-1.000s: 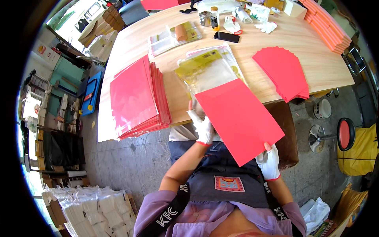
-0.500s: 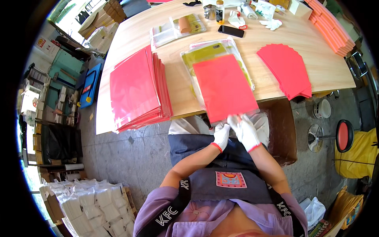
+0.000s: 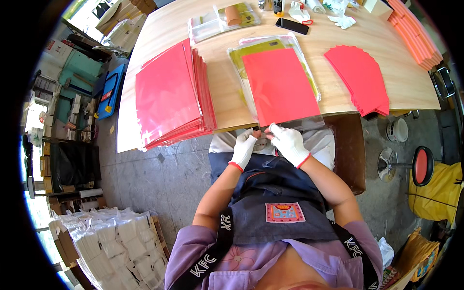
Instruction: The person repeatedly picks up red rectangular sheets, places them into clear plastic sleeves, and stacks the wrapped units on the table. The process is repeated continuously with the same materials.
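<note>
A red sheet (image 3: 280, 87) lies in a clear plastic sleeve (image 3: 311, 123), on top of a pile of clear and olive-green plastic packs (image 3: 246, 79) at the table's front edge. The sleeve's clear end hangs past the edge toward me. My right hand (image 3: 289, 145), in a white glove with bare fingertips, is closed on that end near its left corner. Beside it, my left hand (image 3: 245, 147), gloved alike, has its fingertips pinched together just below the corner; what is between them is too small to make out.
A thick stack of red sheets in clear sleeves (image 3: 166, 94) stands to the left. Fanned loose red sheets (image 3: 360, 79) lie to the right. Farther back are a phone (image 3: 292, 26), a plastic pack with a brown roll (image 3: 233, 16), a white glove (image 3: 342, 21) and orange-pink stacked pieces (image 3: 415, 36).
The red sheet in its sleeve now rests flatter and farther onto the pile. My hands have moved a little apart, the left one leftward, and both sit farther up in the view.
</note>
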{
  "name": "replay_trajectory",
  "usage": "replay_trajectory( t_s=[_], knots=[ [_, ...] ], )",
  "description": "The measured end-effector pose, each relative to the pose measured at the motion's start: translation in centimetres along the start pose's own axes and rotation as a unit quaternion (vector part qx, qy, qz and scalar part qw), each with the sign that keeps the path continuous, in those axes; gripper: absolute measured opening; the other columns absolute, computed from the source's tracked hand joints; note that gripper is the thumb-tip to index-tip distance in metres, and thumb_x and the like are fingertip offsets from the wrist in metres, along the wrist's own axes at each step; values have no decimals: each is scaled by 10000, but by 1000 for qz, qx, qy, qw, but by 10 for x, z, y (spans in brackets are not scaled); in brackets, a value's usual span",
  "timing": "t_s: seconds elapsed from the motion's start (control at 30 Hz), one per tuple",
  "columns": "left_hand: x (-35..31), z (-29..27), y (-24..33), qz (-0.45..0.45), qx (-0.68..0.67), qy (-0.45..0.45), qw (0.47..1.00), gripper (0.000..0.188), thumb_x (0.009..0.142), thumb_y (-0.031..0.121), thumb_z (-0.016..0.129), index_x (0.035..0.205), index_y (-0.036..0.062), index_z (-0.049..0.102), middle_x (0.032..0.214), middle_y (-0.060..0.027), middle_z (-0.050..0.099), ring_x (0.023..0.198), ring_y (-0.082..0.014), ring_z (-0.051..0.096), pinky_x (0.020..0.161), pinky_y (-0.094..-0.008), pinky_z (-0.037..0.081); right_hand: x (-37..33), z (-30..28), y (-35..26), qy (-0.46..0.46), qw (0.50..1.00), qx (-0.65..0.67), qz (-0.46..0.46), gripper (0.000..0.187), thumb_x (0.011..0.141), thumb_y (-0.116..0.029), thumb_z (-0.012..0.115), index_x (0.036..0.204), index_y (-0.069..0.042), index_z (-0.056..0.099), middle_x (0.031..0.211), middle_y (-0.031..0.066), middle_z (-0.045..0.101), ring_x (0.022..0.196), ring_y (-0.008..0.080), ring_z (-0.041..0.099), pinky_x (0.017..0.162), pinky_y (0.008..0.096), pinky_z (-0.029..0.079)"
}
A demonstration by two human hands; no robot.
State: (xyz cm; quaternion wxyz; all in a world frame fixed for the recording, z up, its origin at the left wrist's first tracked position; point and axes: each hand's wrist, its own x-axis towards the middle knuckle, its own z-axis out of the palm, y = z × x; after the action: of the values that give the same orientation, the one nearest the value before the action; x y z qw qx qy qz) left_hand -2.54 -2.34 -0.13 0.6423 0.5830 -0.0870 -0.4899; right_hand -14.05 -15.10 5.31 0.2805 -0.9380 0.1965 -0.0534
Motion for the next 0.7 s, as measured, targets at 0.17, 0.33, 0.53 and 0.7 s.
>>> replay_trajectory(
  t_s=[0.17, 0.33, 0.53, 0.7],
  knots=[
    [-1, 4, 9, 51, 43, -18, 998, 213, 899, 191, 523, 891, -2, 613, 833, -38, 628, 740, -102, 591, 659, -233, 495, 16, 19, 5, 84, 975, -172, -114, 215, 793, -293, 580, 878, -116, 490, 580, 67, 599, 528, 230, 623, 421, 372, 468],
    [10, 7, 3, 28, -17, 11, 999, 193, 870, 186, 562, 907, -2, 587, 834, -83, 633, 705, -158, 623, 643, -284, 529, 15, -3, 9, -2, 994, 50, -100, 158, 798, -219, 581, 864, -96, 506, 575, 75, 594, 539, 206, 614, 458, 324, 472],
    [-6, 4, 10, 41, 6, 34, 999, 192, 881, 193, 560, 870, 1, 575, 836, -102, 640, 749, -172, 619, 683, -305, 518, -61, -59, 160, 238, 617, 745, 94, 115, 892, -114, 501, 788, -66, 498, 733, 35, 552, 618, 125, 562, 514, 236, 466],
    [-2, -7, 1, 191, 219, 21, 957, 125, 857, 154, 581, 867, 29, 574, 816, -91, 632, 701, -195, 608, 647, -283, 490, -208, -40, 308, 171, 817, 282, 473, 123, 854, -213, 512, 880, -109, 571, 827, 85, 581, 749, 203, 577, 674, 295, 471]
  ],
)
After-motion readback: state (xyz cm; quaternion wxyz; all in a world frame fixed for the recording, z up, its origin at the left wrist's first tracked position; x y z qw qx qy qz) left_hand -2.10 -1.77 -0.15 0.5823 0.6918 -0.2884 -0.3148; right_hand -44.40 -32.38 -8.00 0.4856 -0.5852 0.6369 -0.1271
